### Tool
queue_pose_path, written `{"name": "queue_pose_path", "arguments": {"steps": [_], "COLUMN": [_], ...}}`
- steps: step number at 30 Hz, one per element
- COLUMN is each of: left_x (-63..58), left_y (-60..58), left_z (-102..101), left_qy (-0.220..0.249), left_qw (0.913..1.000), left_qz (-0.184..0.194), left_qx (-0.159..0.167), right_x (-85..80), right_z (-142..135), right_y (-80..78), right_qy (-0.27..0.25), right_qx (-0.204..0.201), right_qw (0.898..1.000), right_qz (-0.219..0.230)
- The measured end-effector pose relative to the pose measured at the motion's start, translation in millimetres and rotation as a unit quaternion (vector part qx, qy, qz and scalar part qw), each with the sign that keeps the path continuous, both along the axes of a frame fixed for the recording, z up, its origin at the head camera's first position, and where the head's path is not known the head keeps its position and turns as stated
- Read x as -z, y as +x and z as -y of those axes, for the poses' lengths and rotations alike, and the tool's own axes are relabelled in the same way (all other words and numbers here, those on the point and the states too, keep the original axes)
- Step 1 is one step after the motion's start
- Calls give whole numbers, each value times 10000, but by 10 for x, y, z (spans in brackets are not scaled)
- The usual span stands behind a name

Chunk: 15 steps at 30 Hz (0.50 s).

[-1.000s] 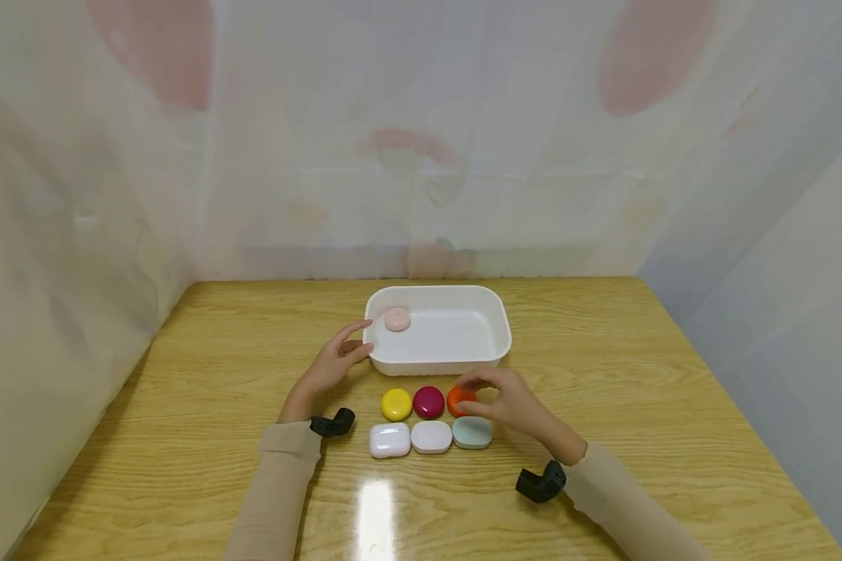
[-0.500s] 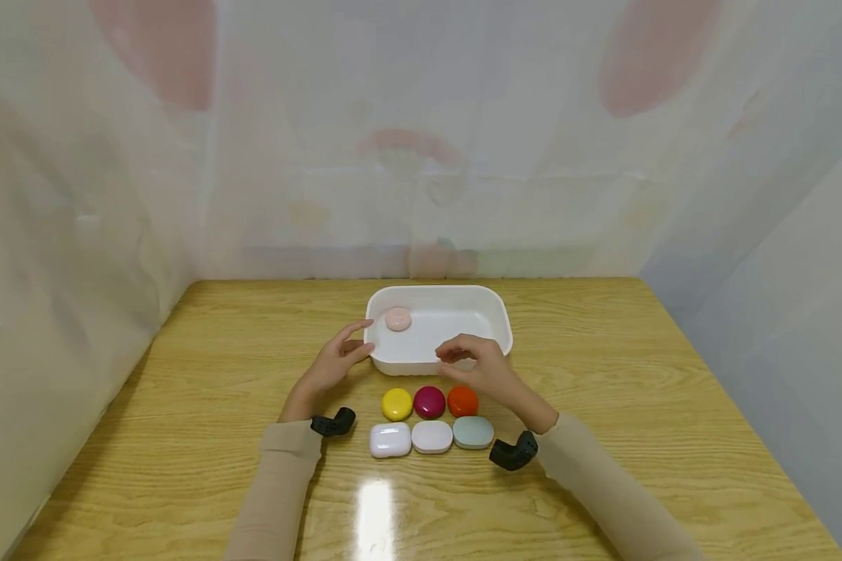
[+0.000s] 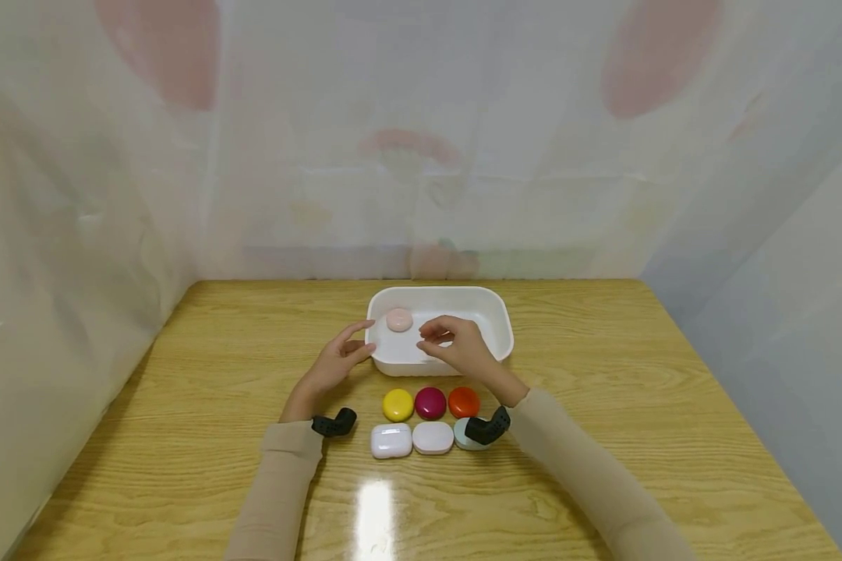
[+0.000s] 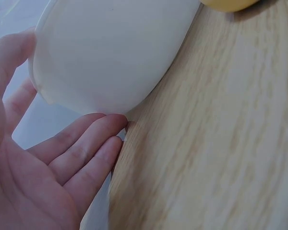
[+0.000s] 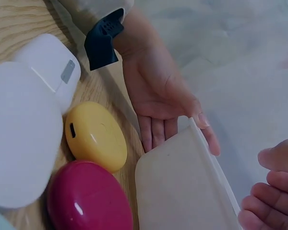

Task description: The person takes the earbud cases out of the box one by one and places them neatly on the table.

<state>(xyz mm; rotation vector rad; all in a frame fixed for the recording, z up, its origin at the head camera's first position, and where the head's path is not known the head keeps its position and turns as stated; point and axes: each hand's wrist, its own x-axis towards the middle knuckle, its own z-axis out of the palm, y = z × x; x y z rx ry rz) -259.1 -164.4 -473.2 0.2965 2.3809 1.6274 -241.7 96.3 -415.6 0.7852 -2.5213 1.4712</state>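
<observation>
At the left end of a white rectangular tray [image 3: 440, 368], my left hand [image 3: 331, 366] holds the rim. Thumb and index tips lie over the edge; the other fingers [image 4: 93, 148] rest against the outer wall. My right hand [image 3: 461, 351] hovers over the tray's middle, fingers loosely bent, with a gap between thumb and fingers [image 5: 273, 201] and nothing in it. Inside the tray, at the left, lies a pale pink rounded earbud case [image 3: 399, 319]. Before the tray stand round yellow [image 3: 398, 405], magenta [image 3: 430, 403] and orange [image 3: 464, 402] earbud cases.
A nearer row holds a glossy white earbud case [image 3: 391, 441], a matt white oval one [image 3: 433, 438] and a pale green one [image 3: 466, 438], partly covered by the right wrist camera [image 3: 487, 426]. Everything stands on a wooden table [image 3: 603, 374] with pale sheeting [image 3: 421, 210] behind.
My right hand has left the orange earbud case and moved up and left over the tray, with nothing in it. The left hand and all the cases have stayed in place.
</observation>
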Motion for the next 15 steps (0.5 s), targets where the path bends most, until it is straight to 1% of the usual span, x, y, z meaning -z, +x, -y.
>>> {"name": "queue_pose_path", "arguments": {"steps": [4, 7, 8, 10, 12, 14, 15], "left_x": [11, 20, -6, -8, -7, -2, 30], "left_y": [-17, -23, -10, -6, -7, -15, -32], "left_z": [-1, 3, -3, -2, -1, 1, 10], "left_qy": [118, 227, 240, 242, 242, 219, 213], "left_qw": [9999, 9997, 9997, 9996, 9996, 9997, 9997], "left_qz": [16, 57, 98, 119, 136, 132, 100], "left_qx": [12, 39, 50, 51, 44, 40, 31], "right_x": [1, 7, 10, 17, 35, 56, 67], "right_z": [67, 111, 127, 159, 199, 242, 265], "right_y": [-90, -156, -175, -208, -248, -289, -312], "right_qy": [67, 139, 159, 210, 272, 362, 426], "right_qx": [148, 134, 126, 125, 168, 263, 307], "right_qw": [9997, 9994, 9994, 9994, 9990, 9980, 9973], "right_qz": [184, 280, 293, 262, 320, 438, 512]}}
